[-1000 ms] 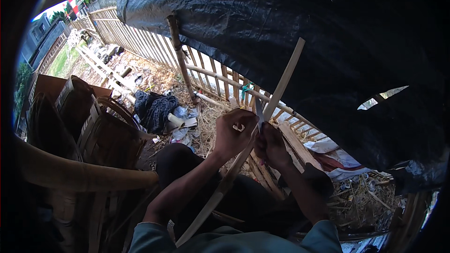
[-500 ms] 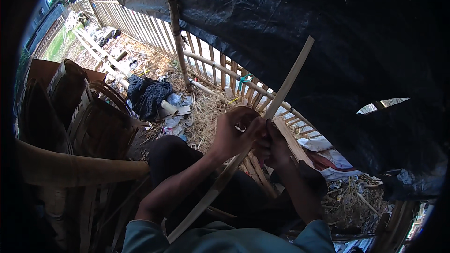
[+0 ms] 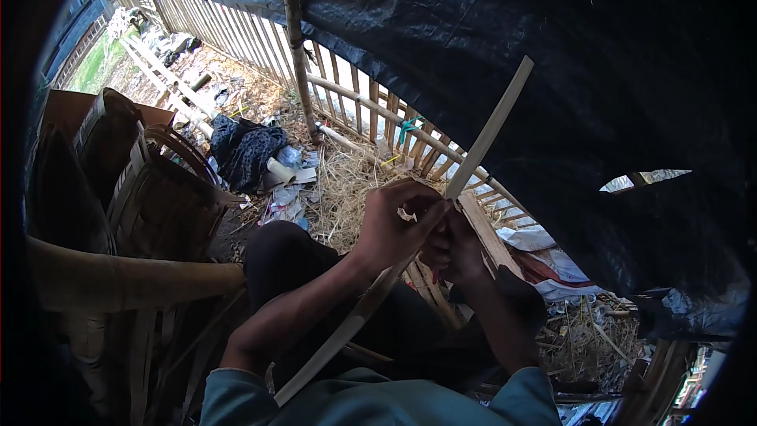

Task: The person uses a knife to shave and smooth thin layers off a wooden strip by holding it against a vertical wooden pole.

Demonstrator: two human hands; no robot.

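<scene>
A long pale bamboo strip (image 3: pixel 490 126) runs slantwise from the upper right, through my hands, down to my lap and shirt. My left hand (image 3: pixel 394 225) is closed on it, thumb and forefinger pinching it near the middle. Pressed against the left fingers, my right hand (image 3: pixel 461 251) is curled shut right at the strip. A small reddish bit shows beneath the right fingers; what that hand grips is mostly hidden and in shadow. Below the hands, the strip's lower part (image 3: pixel 335 343) passes over my dark trousers.
Woven baskets (image 3: pixel 169 197) stand at the left behind a thick bamboo pole (image 3: pixel 142 284). A bamboo fence (image 3: pixel 363 102) and black plastic sheet (image 3: pixel 536 24) close off the far side and right. Straw (image 3: pixel 347 189), a black bag (image 3: pixel 246 150) and litter lie on the ground. A wooden piece (image 3: pixel 490 233) leans beyond my right hand.
The strip's upper end has shifted slightly up and right. My right fingers have moved a little at the strip; both hands stay together on it. The view has tilted slightly.
</scene>
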